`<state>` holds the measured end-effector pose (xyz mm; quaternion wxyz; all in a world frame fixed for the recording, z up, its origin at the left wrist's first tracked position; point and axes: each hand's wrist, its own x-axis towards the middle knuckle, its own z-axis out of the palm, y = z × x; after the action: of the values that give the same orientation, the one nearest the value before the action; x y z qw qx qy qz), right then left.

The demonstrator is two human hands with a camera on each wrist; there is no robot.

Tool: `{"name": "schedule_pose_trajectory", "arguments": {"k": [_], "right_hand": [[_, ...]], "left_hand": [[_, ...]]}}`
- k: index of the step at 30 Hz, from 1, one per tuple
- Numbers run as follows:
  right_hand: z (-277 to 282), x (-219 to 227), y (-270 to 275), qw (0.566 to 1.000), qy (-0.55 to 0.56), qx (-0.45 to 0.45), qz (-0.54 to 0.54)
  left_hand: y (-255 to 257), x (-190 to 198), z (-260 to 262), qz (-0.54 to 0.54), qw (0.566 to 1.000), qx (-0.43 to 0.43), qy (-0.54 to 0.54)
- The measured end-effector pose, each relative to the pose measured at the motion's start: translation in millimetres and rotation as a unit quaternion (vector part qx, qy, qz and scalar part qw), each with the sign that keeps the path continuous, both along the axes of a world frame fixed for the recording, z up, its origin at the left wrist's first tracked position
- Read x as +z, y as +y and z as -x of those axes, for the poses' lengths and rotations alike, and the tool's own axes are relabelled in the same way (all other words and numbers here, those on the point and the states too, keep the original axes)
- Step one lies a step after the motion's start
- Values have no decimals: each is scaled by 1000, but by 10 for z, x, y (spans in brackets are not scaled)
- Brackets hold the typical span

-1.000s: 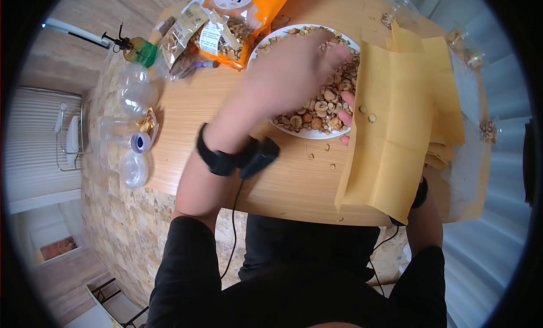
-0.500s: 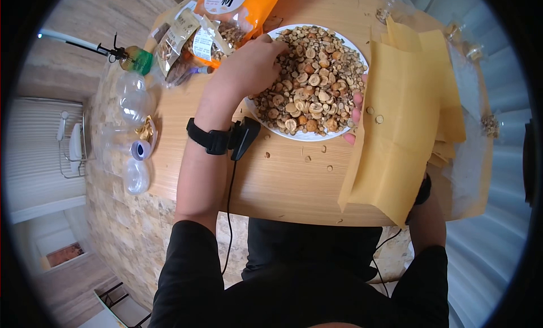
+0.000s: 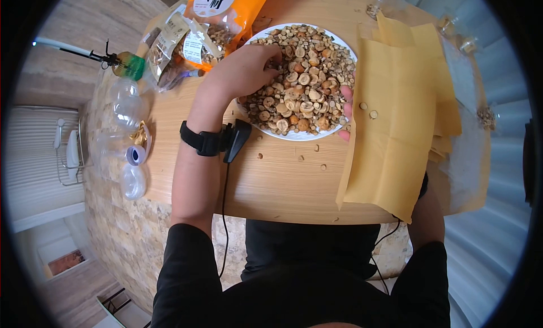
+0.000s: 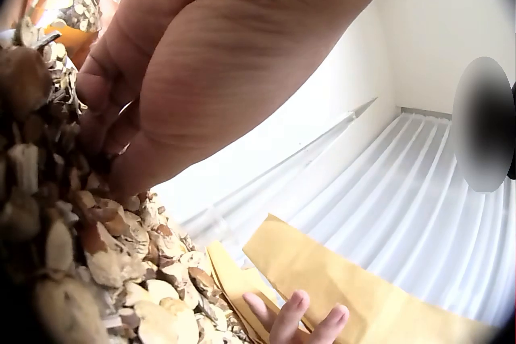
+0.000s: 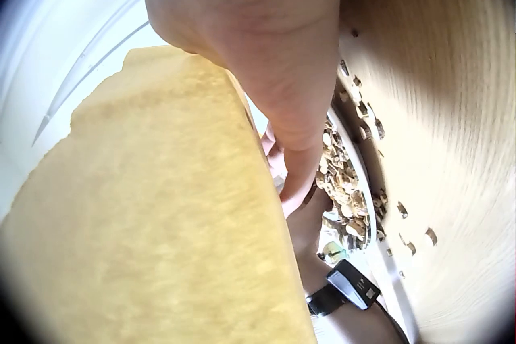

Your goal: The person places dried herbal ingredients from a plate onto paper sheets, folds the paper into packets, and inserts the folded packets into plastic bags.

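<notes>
A white plate (image 3: 298,138) bears a heaped mix of dried slices and pieces (image 3: 305,93). At its left side my left hand (image 3: 240,70) has its fingers curled down into the heap. In the left wrist view, thumb and fingertips sink among the dried slices (image 4: 165,296), and the tips are partly hidden. My right hand (image 5: 274,62) holds a folded sheet of yellow kraft paper (image 3: 393,119) beside the plate's right rim. Its fingers (image 3: 347,96) show past the paper's left edge, while the palm is hidden beneath. Two small round slices lie on the paper.
More kraft paper (image 3: 447,107) lies to the right, near plastic sheeting (image 3: 466,152). An orange bag (image 3: 240,8) and clear packets (image 3: 169,39) stand behind at left. Clear plastic jars (image 3: 129,110) and a green bottle (image 3: 130,67) line the left edge. Loose crumbs (image 3: 301,157) dot the tabletop.
My left hand has drawn back from over the paper's edge to the plate's left side and dug its fingers into the slices. The right hand keeps holding the paper in place.
</notes>
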<state>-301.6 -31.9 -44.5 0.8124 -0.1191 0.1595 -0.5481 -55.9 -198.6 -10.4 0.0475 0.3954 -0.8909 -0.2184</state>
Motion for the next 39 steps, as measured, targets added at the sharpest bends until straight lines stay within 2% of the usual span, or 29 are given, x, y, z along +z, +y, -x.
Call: {"name": "schedule_pose_trajectory", "arguments": {"k": [2, 4, 8, 11, 13, 15, 18, 20, 21, 23, 24, 26, 31, 32, 35, 37, 38, 39], "right_hand": [[-8, 2, 13, 1000, -4, -1, 15], [-17, -7, 17, 999, -37, -5, 1], [-25, 47, 23, 999, -13, -25, -21], [0, 67, 13, 1000, 5, 11, 19], [2, 59, 11, 998, 50, -11, 46], [4, 43, 16, 992, 101, -37, 69], [2, 17, 48, 977, 176, -65, 105], [-4, 3, 82, 964, 220, -75, 129], [-8, -3, 101, 957, 240, -79, 142], [-19, -17, 140, 942, 279, -84, 168], [-25, -25, 160, 933, 298, -85, 182], [-39, -44, 195, 915, 336, -86, 208], [-73, -102, 235, 860, 426, -90, 266], [-83, -134, 230, 861, 425, -91, 264], [-95, -250, 172, 954, 220, -71, 193], [-111, -287, 144, 986, 76, -55, 140], [-128, -280, 146, 986, 75, -56, 139], [-147, -255, 149, 971, 141, -74, 180]], "left_hand": [[-2, 9, 5, -10, 1000, 4, -24], [-28, -34, -10, 18, 1000, -9, 14], [-41, -47, 23, 29, 999, 9, 23], [-20, 2, 34, 49, 997, 37, 35], [-28, 27, 26, 65, 993, 17, 99], [58, 173, 79, 66, 989, 47, 122], [251, 366, 155, 54, 982, 49, 175], [404, 469, 213, 50, 960, 33, 273], [513, 529, 243, 49, 960, 30, 274], [739, 613, 338, 48, 947, -45, 315], [813, 616, 390, 49, 947, -45, 314], [932, 615, 482, 78, 948, -172, 256], [1022, 476, 554, 46, 968, -186, 161], [1028, 472, 556, 60, 969, -193, 140], [1042, 441, 555, 73, 970, -197, 125], [1040, 428, 554, 74, 969, -194, 132], [1034, 427, 552, 88, 966, -200, 138], [1028, 428, 556, 102, 962, -206, 145]]}}
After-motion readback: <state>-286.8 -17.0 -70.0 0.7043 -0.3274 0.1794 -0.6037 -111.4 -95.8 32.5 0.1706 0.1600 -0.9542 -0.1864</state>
